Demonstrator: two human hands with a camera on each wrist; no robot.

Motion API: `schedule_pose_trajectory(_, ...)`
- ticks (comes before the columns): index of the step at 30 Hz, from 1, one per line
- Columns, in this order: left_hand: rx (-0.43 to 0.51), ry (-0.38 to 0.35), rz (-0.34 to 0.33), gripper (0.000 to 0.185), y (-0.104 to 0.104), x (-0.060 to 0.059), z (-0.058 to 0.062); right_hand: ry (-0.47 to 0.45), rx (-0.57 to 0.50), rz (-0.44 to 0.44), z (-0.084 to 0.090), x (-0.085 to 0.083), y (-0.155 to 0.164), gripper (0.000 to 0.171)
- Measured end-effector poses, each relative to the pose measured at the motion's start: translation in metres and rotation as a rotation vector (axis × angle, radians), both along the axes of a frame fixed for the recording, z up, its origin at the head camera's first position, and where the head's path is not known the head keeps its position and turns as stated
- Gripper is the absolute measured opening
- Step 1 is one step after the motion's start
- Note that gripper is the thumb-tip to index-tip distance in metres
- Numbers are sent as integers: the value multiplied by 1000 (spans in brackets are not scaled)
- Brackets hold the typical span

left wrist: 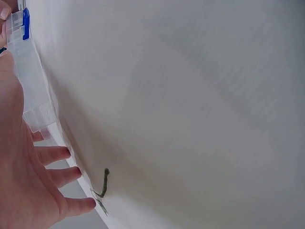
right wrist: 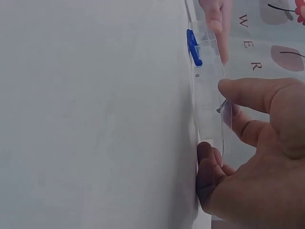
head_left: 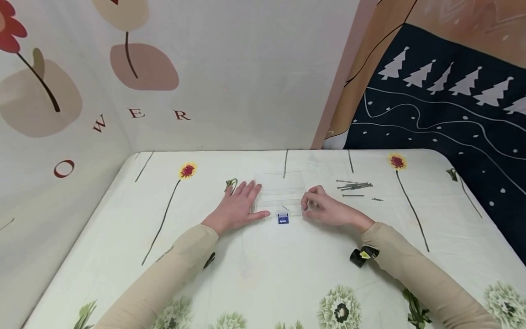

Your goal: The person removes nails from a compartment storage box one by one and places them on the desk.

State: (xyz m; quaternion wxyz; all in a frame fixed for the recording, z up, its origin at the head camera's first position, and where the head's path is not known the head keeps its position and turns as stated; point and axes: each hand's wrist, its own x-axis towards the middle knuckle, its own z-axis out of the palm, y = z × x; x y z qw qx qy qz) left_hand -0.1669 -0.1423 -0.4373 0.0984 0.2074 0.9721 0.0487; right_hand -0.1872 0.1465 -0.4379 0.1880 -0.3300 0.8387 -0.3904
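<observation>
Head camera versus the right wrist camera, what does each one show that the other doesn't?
Only the head view shows the pile of nails on the tablecloth to the right of the box, apart from it, and both sleeves.

Only the right wrist view shows, up close, a nail at the right hand's thumb and forefinger against the box's edge.

Both show the clear plastic box with its blue latch, the left hand lying against its left side, and the right hand at its right side.
</observation>
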Motion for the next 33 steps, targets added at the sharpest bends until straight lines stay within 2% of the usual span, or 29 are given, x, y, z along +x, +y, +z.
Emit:
schedule_pose_trajectory(6,0,-4,6,92,0,0,-1,-13,-24,-18,-1,-1,1,7)
schedule_pose_trajectory(13,-2,-1,8,92,1,-1,-1,-67,-142,-146,2,-1,3,7)
schedule_pose_trajectory(23,-2,-3,9,92,1,0,-1,-15,-171,-147,6,-8,9,5)
schedule_pose_trajectory(33,0,1,7,92,1,0,0,19,-165,-228,10,-10,16,2)
